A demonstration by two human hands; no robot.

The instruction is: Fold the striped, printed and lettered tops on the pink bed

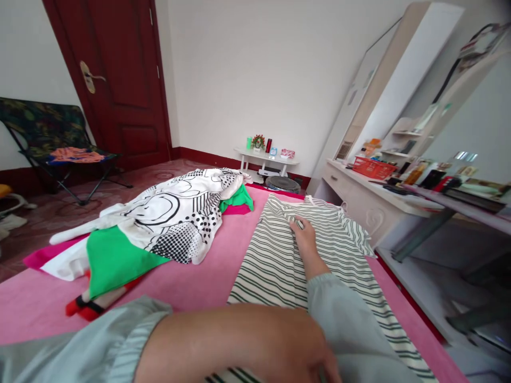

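Note:
A cream shirt with dark green stripes (pixel 267 255) lies spread on the pink bed cover, one short sleeve toward the right edge. My right hand (pixel 305 234) is near the shirt's far end, its thumb and fingers closed on a bunched bit of the striped cloth. Across the bottom of the view reaches my left forearm, over the near part of the shirt. My left hand (pixel 305 340) is slightly blurred, with its fingers curled downward at the lower edge around what looks like the same cloth; the fingertips are mostly hidden.
On the left of the pink bed cover (pixel 235 244) lies a pile of clothes with a white-and-black printed garment (pixel 175 207) and a green one (pixel 115 258). A dressing table (pixel 359 194) with a red basket (pixel 373 167) stands right. A folding chair (pixel 43 133) is left.

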